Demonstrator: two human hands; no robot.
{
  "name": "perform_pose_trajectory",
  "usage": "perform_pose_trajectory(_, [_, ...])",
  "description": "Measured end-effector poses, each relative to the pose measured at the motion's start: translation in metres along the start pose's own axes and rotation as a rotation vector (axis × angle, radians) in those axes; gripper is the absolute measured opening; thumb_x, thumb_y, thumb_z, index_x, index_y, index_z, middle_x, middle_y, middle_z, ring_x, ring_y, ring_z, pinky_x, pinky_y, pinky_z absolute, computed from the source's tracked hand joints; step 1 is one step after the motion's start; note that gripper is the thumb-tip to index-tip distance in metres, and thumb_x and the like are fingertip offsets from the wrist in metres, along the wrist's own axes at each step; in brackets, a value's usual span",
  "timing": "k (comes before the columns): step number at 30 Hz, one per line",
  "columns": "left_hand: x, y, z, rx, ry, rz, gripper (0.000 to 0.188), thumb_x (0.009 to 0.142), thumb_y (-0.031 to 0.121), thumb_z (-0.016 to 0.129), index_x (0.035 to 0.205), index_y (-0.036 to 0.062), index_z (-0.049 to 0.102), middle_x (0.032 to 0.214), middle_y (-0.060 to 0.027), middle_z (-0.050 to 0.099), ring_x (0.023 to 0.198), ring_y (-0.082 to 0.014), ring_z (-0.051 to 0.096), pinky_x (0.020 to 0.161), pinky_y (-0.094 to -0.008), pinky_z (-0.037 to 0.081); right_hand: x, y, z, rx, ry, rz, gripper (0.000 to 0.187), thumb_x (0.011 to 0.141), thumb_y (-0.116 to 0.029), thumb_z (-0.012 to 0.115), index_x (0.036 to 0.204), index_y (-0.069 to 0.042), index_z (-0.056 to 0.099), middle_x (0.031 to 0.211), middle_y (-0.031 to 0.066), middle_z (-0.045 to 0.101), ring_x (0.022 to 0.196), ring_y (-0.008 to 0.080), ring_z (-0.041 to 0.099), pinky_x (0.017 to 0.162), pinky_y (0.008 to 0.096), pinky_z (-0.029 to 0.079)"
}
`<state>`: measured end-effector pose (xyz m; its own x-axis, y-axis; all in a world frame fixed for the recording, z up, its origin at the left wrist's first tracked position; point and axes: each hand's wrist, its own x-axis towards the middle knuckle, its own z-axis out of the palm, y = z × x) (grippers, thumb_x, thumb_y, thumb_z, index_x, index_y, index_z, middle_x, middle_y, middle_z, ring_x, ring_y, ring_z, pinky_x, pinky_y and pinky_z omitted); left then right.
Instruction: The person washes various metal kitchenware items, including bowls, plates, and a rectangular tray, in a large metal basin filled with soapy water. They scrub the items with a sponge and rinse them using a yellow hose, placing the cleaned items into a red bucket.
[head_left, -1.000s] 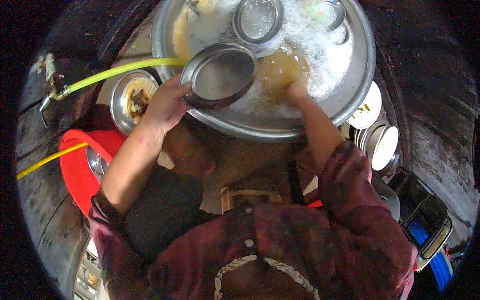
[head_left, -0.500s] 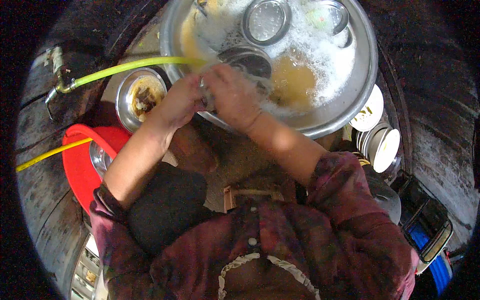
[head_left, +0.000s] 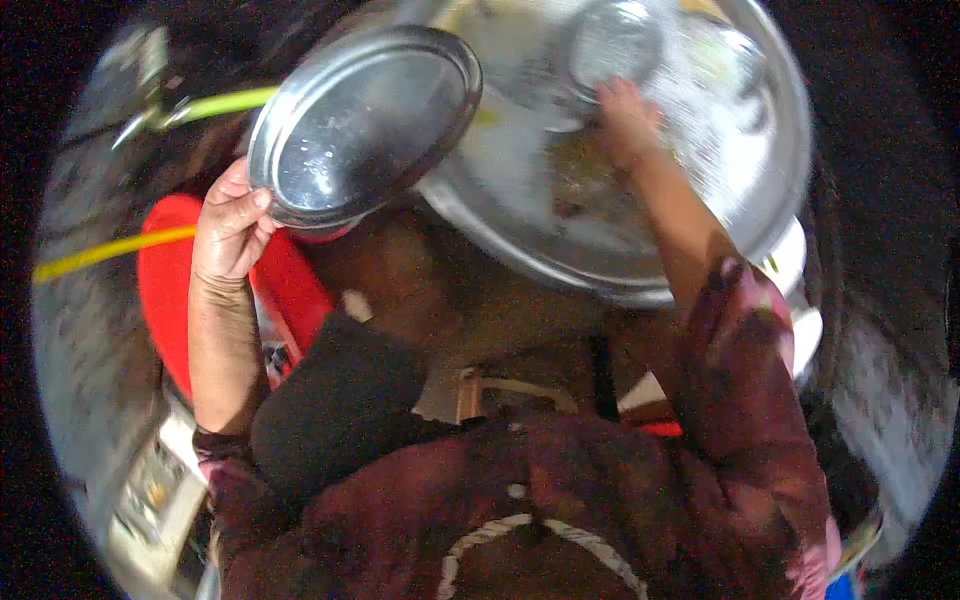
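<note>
In my left hand (head_left: 238, 220) is a shiny oval metal tray (head_left: 365, 125), pinched at its lower left rim with the thumb on top. The tray is tilted and raised at the left of a big metal basin (head_left: 560, 268). My right hand (head_left: 630, 125) reaches into the basin, its fingers at the near edge of a metal dish (head_left: 618, 45). Motion smears those fingers, so I cannot tell whether they grip the dish. Foamy, brownish water (head_left: 685, 165) fills the basin, and a second metal dish (head_left: 725, 65) lies at its far right.
At the left stands a red tub (head_left: 170, 280), with a yellow hose (head_left: 110, 255) running to it. A yellow-green hose (head_left: 225, 103) comes off a tap (head_left: 150, 118) on the left wall. White dishes (head_left: 788, 255) sit beside the basin on the right.
My hands were together at the basin's near left edge and have parted. The left has moved left with the oval tray; the right has gone to the right, farther into the basin.
</note>
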<state>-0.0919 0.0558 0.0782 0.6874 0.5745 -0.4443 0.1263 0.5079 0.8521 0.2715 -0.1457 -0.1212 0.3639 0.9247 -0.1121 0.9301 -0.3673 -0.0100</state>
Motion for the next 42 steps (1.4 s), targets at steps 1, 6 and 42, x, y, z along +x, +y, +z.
perform_pose_trajectory(1, [-0.030, 0.015, -0.020, 0.009, 0.118, 0.062, 0.032, 0.075, 0.003, 0.058, 0.106, -0.0016, 0.050, 0.089, -0.0081, 0.060, 0.070, -0.0116, 0.059, 0.057, -0.0207, 0.048, 0.010, -0.014, -0.008, 0.019, -0.368, 0.019, 0.050, 0.073, -0.027, 0.058, 0.115, -0.006, 0.042, 0.116, 0.0109, 0.042, 0.112, 0.0271, 0.039, 0.091, 0.0529, 0.029])
perform_pose_trajectory(6, [-0.167, 0.045, -0.104, 0.008, 0.460, 0.317, 0.042, 0.078, 0.008, 0.057, 0.116, -0.0002, 0.040, 0.105, -0.0097, 0.055, 0.092, -0.0203, 0.056, 0.080, -0.0335, 0.047, -0.034, -0.015, 0.028, -0.137, -0.227, 0.043, 0.054, 0.079, -0.021, 0.047, 0.128, -0.010, 0.031, 0.135, 0.0079, 0.026, 0.126, 0.0229, 0.021, 0.099, 0.0506, 0.015])
perform_pose_trajectory(42, [-0.022, 0.034, 0.056, 1.250, -0.036, 0.136, 0.031, 0.073, 0.001, 0.056, 0.104, 0.0019, 0.054, 0.097, -0.0157, 0.057, 0.089, -0.0261, 0.056, 0.078, -0.0312, 0.042, -0.089, -0.017, 0.017, 0.541, 0.181, -0.034, 0.041, 0.073, -0.012, 0.049, 0.112, 0.001, 0.043, 0.112, 0.0155, 0.047, 0.107, 0.0277, 0.043, 0.095, 0.0421, 0.027])
